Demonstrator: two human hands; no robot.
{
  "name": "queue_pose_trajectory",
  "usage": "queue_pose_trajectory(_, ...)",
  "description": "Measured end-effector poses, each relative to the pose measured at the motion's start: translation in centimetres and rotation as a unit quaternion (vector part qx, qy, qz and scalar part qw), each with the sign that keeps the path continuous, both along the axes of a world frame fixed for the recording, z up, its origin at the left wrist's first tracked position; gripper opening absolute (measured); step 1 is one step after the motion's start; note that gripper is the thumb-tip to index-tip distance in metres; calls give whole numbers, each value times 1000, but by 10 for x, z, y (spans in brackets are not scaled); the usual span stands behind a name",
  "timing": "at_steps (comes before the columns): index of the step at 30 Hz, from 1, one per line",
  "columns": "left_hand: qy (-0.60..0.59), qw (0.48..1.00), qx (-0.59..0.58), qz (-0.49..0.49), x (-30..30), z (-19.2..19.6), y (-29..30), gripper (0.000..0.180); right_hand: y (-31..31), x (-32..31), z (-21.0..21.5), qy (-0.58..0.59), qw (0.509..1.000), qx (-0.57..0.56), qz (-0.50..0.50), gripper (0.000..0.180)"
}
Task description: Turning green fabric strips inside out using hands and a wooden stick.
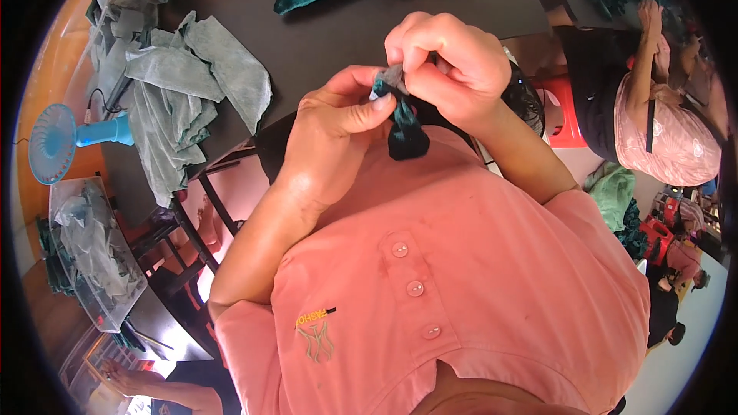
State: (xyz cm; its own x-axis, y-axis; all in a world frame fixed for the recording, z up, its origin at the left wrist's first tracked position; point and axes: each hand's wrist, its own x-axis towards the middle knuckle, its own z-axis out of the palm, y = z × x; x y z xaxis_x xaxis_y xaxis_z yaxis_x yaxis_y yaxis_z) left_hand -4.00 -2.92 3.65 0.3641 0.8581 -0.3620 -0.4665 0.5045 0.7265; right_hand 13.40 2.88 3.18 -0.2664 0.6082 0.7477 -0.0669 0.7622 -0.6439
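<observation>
While the work is held close to the body, one small dark-green velvety piece point(408, 138) hangs gathered before the pink shirt point(523, 261), near the edge of the dark table point(330, 42). Left hand point(329, 119): thumb and fingers pinched on the piece's upper part. Right hand point(459, 63): fingers curled, gripping its greyish end. Step, by judgement: working the gathered end, perhaps turning the fabric. Next move, likewise judged: calls for a steady left pinch, a controlled right pull.
</observation>
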Motion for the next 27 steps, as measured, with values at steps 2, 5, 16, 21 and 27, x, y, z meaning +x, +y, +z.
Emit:
queue_pose_trajectory(2,-69,997,7,-28,1,0,-5,32,-9,2,6,-19,998,-46,29,25)
queue_pose_trajectory(5,-124,990,-30,-54,-10,-1,-5,22,-10,-3,7,-40,998,-23,46,22)
queue_pose_trajectory(16,-159,985,-1,-69,-3,-6,-17,25,-23,3,2,-30,990,-116,70,18)
queue_pose_trajectory(21,-277,957,-19,-83,-2,-26,-28,28,-30,3,-3,-25,988,-115,96,14)
queue_pose_trajectory(27,-244,967,-20,-76,-5,-25,-25,30,-36,6,-1,-89,984,-131,77,14)
